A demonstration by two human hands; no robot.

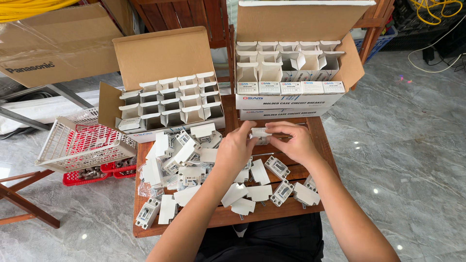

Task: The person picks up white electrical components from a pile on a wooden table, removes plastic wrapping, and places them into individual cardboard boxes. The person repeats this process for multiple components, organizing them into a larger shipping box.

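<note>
A small white box (pixel 260 132) sits between the left hand (pixel 236 148) and the right hand (pixel 292 141), pinched at both ends by the fingertips. It is short, lies roughly level with its long side across the view, and is held just above the wooden worktop (pixel 221 216), near the far edge. Fingers cover most of it, so whether its flaps are shut cannot be told.

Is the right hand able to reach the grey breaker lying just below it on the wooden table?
Probably yes. The grey breaker lies uncovered just under the right hand, nothing between them. But both hands now hold a small white box, so the right fingers must let go first.
</note>
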